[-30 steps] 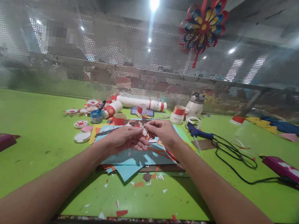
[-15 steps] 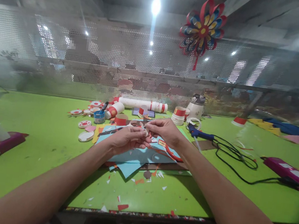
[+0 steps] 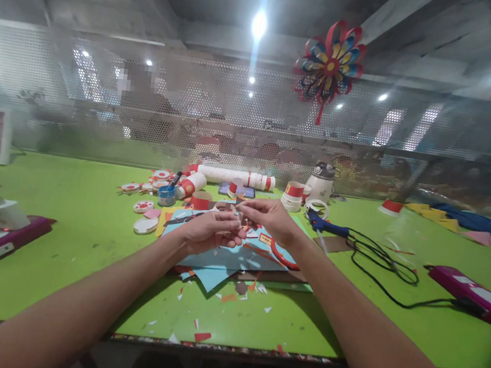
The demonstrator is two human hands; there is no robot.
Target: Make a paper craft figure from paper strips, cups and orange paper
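My left hand point(image 3: 209, 230) and my right hand point(image 3: 268, 216) meet over a pile of light blue paper sheets point(image 3: 209, 278). Thumb and forefinger of the left are pinched together, the other fingers loosely curled. On the right, the fingertips close in a pinch just above the left ones. Something small and pale shows between the two sets of fingertips, too small and blurred to name. Beside the right wrist lie red-orange scissor handles point(image 3: 284, 255), partly covered. Behind the hands stands a red paper ring point(image 3: 200, 200).
A blue glue gun point(image 3: 327, 223) with a black cord lies to the right. Purple power strips point(image 3: 471, 292) flank both sides. At the back are a white tube point(image 3: 229, 176), a paint jar point(image 3: 166, 195), paper cups point(image 3: 292, 196) and a flask point(image 3: 320, 183). Paper scraps point(image 3: 202, 337) dot the front edge.
The view has tilted up slightly, so the table's front edge sits higher. Both hands keep nearly the same place, with only small shifts at the fingertips.
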